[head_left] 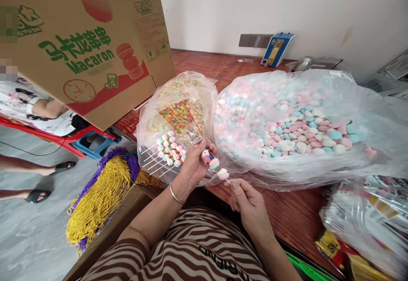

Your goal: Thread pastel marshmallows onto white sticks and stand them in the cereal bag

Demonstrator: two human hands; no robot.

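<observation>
My left hand (195, 158), with a bracelet at the wrist, is closed around the upper end of a marshmallow skewer (214, 164). A small part with a coloured print shows by its fingers; whether it is a wrapper I cannot tell. My right hand (245, 197) pinches the skewer's thin white stick just below the lowest pink-and-white marshmallow. Left of my left hand, several finished marshmallow skewers (171, 148) lie side by side on a clear plastic bag of coloured ring-shaped pieces (180, 115). A big clear bag of pink, white and blue marshmallows (306, 134) lies open to the right.
A large cardboard box (105, 51) stands at the left of the wooden table (204, 62). Behind are a blue device (278, 50) and wall sockets (255, 40). Plastic packaging (369, 217) lies at right, bead strings (102, 200) at lower left. Another person's arm (49, 107) shows beyond the box.
</observation>
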